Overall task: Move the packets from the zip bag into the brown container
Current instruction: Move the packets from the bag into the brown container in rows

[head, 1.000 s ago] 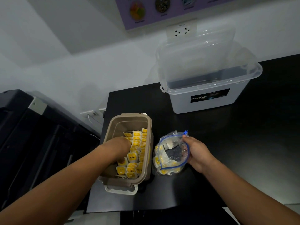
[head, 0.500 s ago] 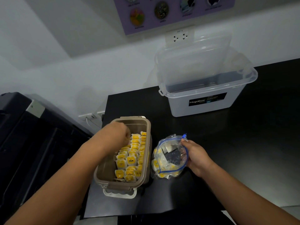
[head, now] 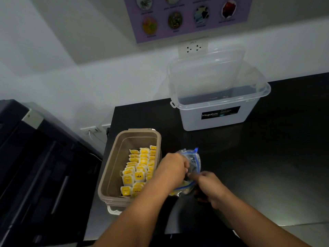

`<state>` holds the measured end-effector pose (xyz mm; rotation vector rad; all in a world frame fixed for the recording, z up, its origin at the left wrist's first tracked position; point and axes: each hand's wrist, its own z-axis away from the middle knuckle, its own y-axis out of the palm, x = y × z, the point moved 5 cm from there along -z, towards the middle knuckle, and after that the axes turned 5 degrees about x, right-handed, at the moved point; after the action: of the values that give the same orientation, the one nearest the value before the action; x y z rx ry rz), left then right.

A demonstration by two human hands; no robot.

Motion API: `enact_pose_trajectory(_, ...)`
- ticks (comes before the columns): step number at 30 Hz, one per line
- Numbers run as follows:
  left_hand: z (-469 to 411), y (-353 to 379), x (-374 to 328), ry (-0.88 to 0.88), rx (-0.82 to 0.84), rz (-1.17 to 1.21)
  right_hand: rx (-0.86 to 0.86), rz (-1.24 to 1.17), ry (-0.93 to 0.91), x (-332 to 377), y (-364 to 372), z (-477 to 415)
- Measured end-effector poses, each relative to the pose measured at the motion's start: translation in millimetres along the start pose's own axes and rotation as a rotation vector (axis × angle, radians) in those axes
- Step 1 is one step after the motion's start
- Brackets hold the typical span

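The container (head: 114,166) sits at the table's (head: 267,175) left edge, toward the front. Packets (head: 138,175) stand in rows in it, along its right wall. The bag (head: 194,161) lies just right of the container, by its front half. The left hand (head: 173,169) is at the bag's mouth, between container and bag; the right hand (head: 209,184) is at the bag's front right side. The box (head: 213,120) stands at the back edge, well behind the bag, a lid (head: 208,68) upright behind it against the wall. A socket (head: 193,48) is on the wall behind the lid.
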<state>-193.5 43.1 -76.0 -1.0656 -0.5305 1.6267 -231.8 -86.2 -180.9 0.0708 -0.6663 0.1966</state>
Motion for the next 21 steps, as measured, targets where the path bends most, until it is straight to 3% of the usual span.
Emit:
enact_pose_trajectory(3, -15.4, 26.7, 9.2, -0.05, 0.018, 0.007, 0.009, -0.073, 0.002, -2.9, -1.1, 0.4)
enact_pose_trajectory(6, -31.3, 48.6, 14.3, -0.159, 0.184, 0.032, 0.004, -0.2, -0.026, -1.4, -4.8, 1.7)
enact_pose_trajectory(9, -37.6, 55.6, 16.2, -0.205, 0.153, -0.067, -0.026, -0.371, -0.061, 2.1, -10.2, 1.6)
enact_pose_trajectory(14, -32.5, 62.2, 13.0, -0.187, 0.153, -0.022, -0.108, -0.544, -0.085, 5.2, -18.2, 5.6)
enact_pose_trajectory(21, -19.2, 67.4, 2.0, -0.004, 0.139, 0.109, -0.136, -0.644, -0.118, 0.4, -19.7, 1.4)
